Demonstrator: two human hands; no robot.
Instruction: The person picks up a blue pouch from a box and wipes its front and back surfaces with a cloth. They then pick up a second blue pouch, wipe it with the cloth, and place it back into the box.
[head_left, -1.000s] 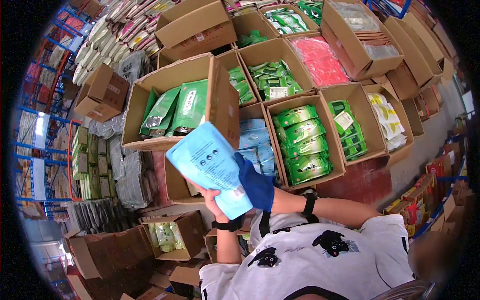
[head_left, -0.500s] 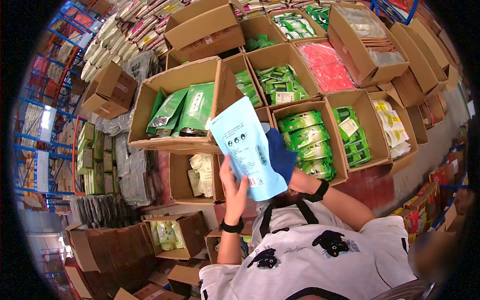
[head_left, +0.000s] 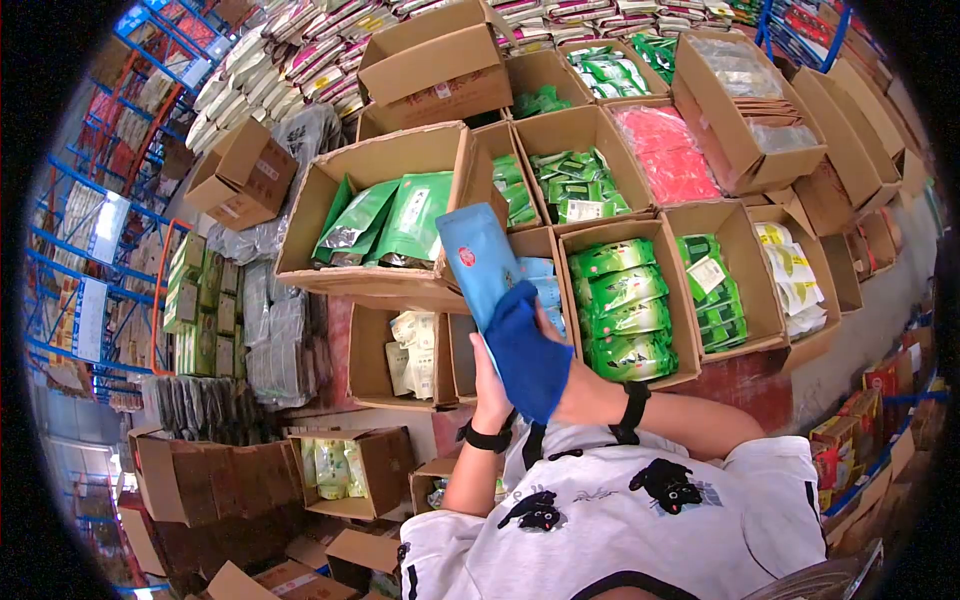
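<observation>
A light-blue pouch [head_left: 478, 255] is tilted in front of me, its upper end beside the carton of large green pouches [head_left: 415, 220]. My left hand [head_left: 490, 385] grips the pouch's lower left side, partly behind it. In my right hand [head_left: 585, 395] is a dark blue cloth [head_left: 532, 365], bunched against the lower part of the pouch and covering it there. The right fingers are partly hidden by the cloth. Behind the pouch, more light-blue pouches [head_left: 540, 275] sit in a carton.
Cartons hold green packets [head_left: 575, 180], stacked green packs [head_left: 625, 310], pink packs [head_left: 668, 155] and white packs [head_left: 795, 275]. A carton of cream pouches [head_left: 412, 355] stands below left. Blue shelving [head_left: 95, 225] lines the left, and stacked sacks [head_left: 320, 50] fill the back.
The pouch has turned from its printed text side to a side with a red mark, appearing narrower. The right hand has brought the cloth across onto the pouch's lower part. My view shifted slightly.
</observation>
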